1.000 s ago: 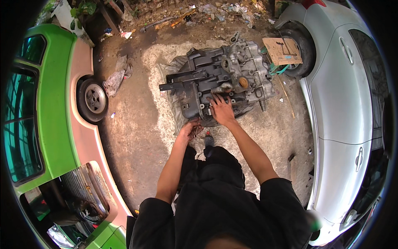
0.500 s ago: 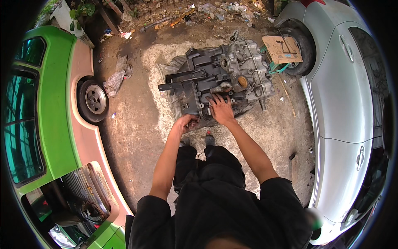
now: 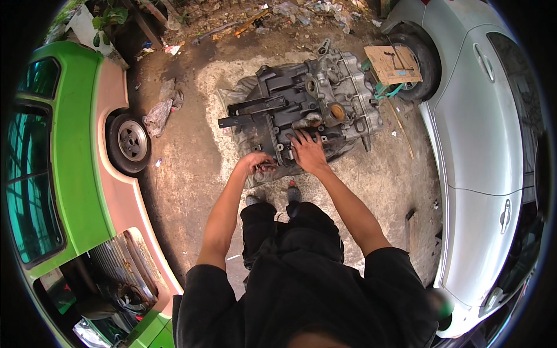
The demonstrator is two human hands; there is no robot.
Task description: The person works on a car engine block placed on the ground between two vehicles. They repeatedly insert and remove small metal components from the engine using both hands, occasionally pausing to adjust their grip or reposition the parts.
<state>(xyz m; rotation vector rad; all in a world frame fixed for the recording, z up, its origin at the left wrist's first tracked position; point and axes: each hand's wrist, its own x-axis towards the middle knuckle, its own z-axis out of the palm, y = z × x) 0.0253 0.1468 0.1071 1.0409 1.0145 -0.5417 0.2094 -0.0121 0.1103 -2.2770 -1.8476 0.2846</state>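
Fingers [image 3: 301, 137] of the right hand [image 3: 309, 154] are spread wide and rest on the dark near side of the engine [image 3: 301, 104]. Fingers of the left hand [image 3: 259, 163] are drawn in narrow at the engine's near left edge; whether they pinch any small part cannot be told. The engine lies on a crumpled cloth [image 3: 227, 95] on the ground, ahead of the person's feet [image 3: 293, 194], dark portion to the left, bare metal portion to the right.

Handling, in this inspector's judgement: the right palm should bear down flat and steady while the left fingers work by touch at the edge; a grip square to the part, with knuckles clear of the metal corners, would be sound practice.

Count: engine, one. Hands, two, both at the engine. Feet, two. Cars, two: green car [image 3: 78, 139] at left, silver car [image 3: 493, 168] at right. Wheels showing, two: one wheel [image 3: 129, 143] exposed, the other partly behind a board [image 3: 383, 61]. Boards, one; the number of dark tools [image 3: 395, 61] on it is uncertain. Rags on open ground, one bundle [image 3: 158, 119]. Thin sticks beside the silver car, one [image 3: 404, 130].
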